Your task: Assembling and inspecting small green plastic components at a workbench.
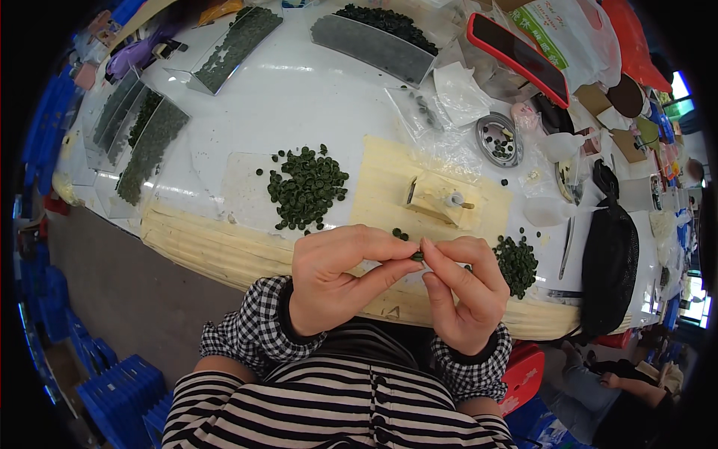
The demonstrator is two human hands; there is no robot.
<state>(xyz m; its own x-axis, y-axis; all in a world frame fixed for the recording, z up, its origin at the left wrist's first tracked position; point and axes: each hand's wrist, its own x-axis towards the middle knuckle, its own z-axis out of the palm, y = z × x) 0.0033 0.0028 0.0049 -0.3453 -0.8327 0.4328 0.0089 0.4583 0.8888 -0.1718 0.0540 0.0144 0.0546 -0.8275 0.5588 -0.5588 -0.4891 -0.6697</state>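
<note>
Thumb and forefinger of my left hand (329, 273) pinch a small dark green round piece (416, 256) just over the table's near edge. Closed around the same piece from the other side are the fingertips of my right hand (471, 292). Its finer shape is hidden by the fingers. Beyond my left hand lies a large heap of similar dark green pieces (308, 187), and a smaller heap (516, 266) sits beside my right hand. A cream block with a metal pin (446, 200) stands past my fingers on a yellowish sheet (381, 176).
Clear trays of dark green pieces (153, 146) stand at far left, with another filled bin (374, 45) at the back. A red-edged phone (517, 58), a round metal dish (499, 140) and plastic bags crowd the right. A black mesh bag (612, 254) lies at the right edge.
</note>
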